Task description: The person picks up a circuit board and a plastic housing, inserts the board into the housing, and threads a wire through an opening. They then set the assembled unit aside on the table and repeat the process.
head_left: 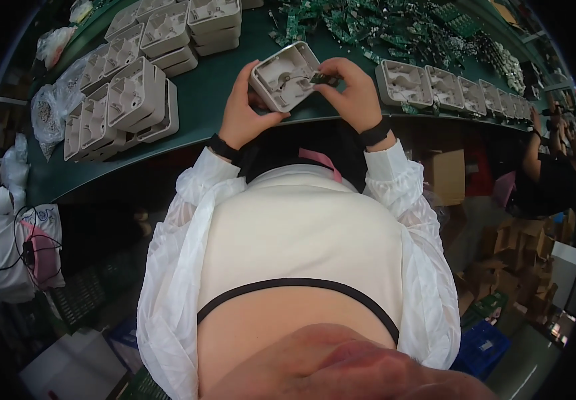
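My left hand [244, 110] grips a light grey plastic housing [286, 72] by its left side and lower corner, just above the near edge of the green table. The housing is tilted with its open side up, showing moulded posts and a thin wire inside. Between the thumb and fingers of my right hand [354, 93] is a small green circuit board [324, 79], held at the housing's right wall. The wire seems to run from the housing toward this board. Part of the board is hidden by my fingers.
Stacked grey housings [134, 97] stand on the left of the green table [201, 107]. A row of housings [404, 83] lines the right front edge. Loose circuit boards [381, 27] are heaped behind. A plastic bag of small parts [48, 120] lies far left. Another person [551, 160] is at right.
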Motion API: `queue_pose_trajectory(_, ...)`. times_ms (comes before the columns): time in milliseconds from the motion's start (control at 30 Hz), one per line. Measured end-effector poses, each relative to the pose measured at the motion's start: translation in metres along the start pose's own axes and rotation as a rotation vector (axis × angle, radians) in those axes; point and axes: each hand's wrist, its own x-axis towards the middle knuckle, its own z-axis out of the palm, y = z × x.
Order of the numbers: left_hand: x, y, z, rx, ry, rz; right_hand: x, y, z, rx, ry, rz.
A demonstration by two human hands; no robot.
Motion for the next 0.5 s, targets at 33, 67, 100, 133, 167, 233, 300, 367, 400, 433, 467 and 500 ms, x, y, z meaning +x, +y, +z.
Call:
queue_pose_trajectory(33, 0.002, -0.003, 0.0, 0.006, -0.002, -0.006, -0.001, -0.006, -0.001, -0.02, -0.046, -0.061)
queue_pose_trajectory(67, 0.004, -0.008, 0.001, 0.127, 0.011, 0.096, -0.003, -0.009, 0.0, -0.04, -0.091, -0.123)
queue_pose_trajectory(100, 0.006, -0.013, 0.002, 0.249, 0.024, 0.198, -0.005, -0.008, 0.003, -0.033, -0.091, -0.12)
queue_pose_trajectory(133, 0.006, -0.013, 0.002, 0.369, 0.034, 0.304, -0.008, -0.008, 0.007, -0.057, -0.127, -0.158)
queue_pose_trajectory(167, 0.005, -0.013, 0.003, 0.372, 0.028, 0.302, -0.012, -0.008, 0.011, -0.081, -0.162, -0.196)
queue_pose_trajectory(233, 0.003, -0.013, 0.005, 0.094, -0.013, 0.264, -0.017, -0.007, 0.013, -0.101, -0.194, -0.227)
queue_pose_trajectory(300, 0.003, -0.011, 0.006, -0.043, -0.037, 0.233, -0.018, -0.005, 0.011, -0.056, -0.211, -0.22)
queue_pose_trajectory(367, 0.002, -0.01, 0.005, -0.032, -0.031, 0.221, -0.02, -0.003, 0.01, -0.024, -0.227, -0.205)
queue_pose_trajectory(400, 0.001, -0.01, 0.005, -0.027, -0.026, 0.212, -0.019, 0.0, 0.01, -0.018, -0.219, -0.244)
queue_pose_trajectory(433, 0.001, -0.011, 0.005, -0.027, -0.026, 0.199, -0.02, 0.003, 0.009, -0.012, -0.212, -0.283)
queue_pose_trajectory(467, 0.005, -0.011, 0.004, -0.011, -0.028, 0.214, -0.018, 0.004, 0.009, -0.007, -0.205, -0.329)
queue_pose_trajectory(500, 0.007, -0.012, 0.003, 0.005, -0.03, 0.229, -0.019, 0.005, 0.008, 0.001, -0.211, -0.327)
